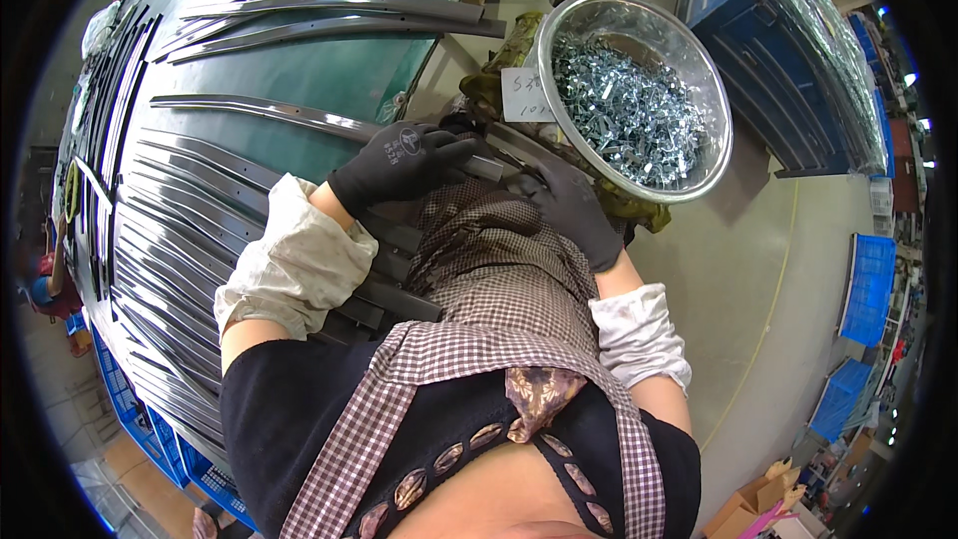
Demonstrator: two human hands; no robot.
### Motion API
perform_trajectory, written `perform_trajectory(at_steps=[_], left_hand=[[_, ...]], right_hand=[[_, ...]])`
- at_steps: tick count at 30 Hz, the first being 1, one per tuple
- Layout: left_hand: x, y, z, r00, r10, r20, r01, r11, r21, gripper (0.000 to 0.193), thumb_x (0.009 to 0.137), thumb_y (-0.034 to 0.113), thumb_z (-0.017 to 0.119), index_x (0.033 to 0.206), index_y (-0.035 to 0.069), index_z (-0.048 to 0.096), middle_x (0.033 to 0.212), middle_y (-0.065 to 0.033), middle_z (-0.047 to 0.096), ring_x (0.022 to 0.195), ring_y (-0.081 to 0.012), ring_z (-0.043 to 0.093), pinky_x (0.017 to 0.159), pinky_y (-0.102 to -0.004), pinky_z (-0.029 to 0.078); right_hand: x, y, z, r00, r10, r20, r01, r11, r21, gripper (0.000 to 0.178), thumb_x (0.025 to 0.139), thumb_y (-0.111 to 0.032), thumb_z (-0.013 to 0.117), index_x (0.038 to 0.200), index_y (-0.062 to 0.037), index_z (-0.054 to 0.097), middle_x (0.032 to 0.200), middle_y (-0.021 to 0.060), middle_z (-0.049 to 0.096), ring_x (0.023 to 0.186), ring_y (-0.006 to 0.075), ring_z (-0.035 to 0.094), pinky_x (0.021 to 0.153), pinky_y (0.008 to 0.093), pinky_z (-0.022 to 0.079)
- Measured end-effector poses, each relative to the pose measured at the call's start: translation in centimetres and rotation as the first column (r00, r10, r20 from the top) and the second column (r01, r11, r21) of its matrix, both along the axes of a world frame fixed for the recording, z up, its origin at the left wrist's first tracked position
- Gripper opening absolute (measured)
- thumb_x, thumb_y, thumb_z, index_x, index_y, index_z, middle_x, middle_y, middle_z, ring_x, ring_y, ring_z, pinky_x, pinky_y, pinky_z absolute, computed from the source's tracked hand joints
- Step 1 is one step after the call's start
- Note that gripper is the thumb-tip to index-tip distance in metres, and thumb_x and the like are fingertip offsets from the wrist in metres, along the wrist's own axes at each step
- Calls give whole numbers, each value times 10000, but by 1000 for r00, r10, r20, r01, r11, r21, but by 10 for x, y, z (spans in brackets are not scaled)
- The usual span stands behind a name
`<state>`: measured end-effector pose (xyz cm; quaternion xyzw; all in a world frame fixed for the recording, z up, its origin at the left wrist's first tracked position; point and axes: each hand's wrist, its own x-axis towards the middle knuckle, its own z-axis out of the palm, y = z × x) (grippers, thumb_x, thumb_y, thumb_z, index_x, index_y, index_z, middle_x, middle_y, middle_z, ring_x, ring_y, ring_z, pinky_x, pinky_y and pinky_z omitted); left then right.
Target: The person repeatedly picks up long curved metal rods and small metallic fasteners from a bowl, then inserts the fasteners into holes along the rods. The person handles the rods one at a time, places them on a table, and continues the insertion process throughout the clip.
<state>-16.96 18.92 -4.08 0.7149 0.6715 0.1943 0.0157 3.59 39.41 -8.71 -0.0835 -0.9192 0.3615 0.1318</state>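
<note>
Left hand (pixel 404 162) holds a rail (pixel 284 115) past the table's edge (pixel 417 75); I cannot tell the right hand's grip (pixel 579 215) near open floor (pixel 738 269).

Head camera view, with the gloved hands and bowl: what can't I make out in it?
In the head view:
1. Dark strip: its stretch under the left hand is covered.
2. Right hand: whether it holds anything is lost, dark against dark.
3. Bowl: small metal parts on top hide those beneath.
4. Person at left: partly lost in the picture's dark rim.
</note>
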Motion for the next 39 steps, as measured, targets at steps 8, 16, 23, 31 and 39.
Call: perform_trajectory(at_steps=[8, 16, 23, 31, 39], left_hand=[[-2, -2, -1, 999, 12, -49, -12, 1000, -2, 465, 854, 293, 716, 1269, 110, 612, 1080, -95, 692, 921, -302, 675, 762, -396, 552], [0, -4, -4, 999, 12, -40, -12, 1000, -7, 454, 881, 324, 686, 1280, 120, 610, 1065, -81, 685, 890, -288, 676, 726, -393, 547], [7, -1, -4, 998, -37, -54, 39, 999, 25, 408, 864, 314, 714, 1220, 125, 653, 946, -69, 698, 821, -277, 670, 710, -389, 543], [4, 1, -7, 998, -47, -43, 48, 998, 28, 399, 869, 314, 707, 1214, 121, 653, 946, -64, 696, 824, -280, 672, 719, -393, 542], [4, 0, -3, 998, -55, -31, 56, 998, 42, 397, 876, 282, 695, 1228, 107, 643, 982, -66, 696, 847, -276, 673, 736, -387, 547]], right_hand=[[24, -2, 17, 991, 126, 44, -117, 978, -171, 330, 1006, -300, 555, 931, 14, 624, 696, 159, 569, 645, 326, 594, 628, 409, 454], [8, -3, 31, 969, 164, 183, -140, 981, -135, 179, 964, -189, 580, 932, -22, 635, 804, 167, 630, 721, 354, 598, 648, 419, 467], [-3, -8, 34, 972, 209, 107, -204, 978, -53, 200, 954, -228, 594, 920, -37, 646, 824, 185, 639, 776, 394, 626, 665, 472, 478], [19, 5, 33, 959, 147, 244, -121, 985, -120, 226, 941, -256, 635, 948, -34, 677, 842, 180, 652, 766, 385, 627, 668, 458, 486], [25, 8, 24, 980, 135, 147, -120, 987, -104, 250, 950, -265, 639, 929, -18, 667, 802, 184, 619, 756, 368, 603, 668, 452, 462]])
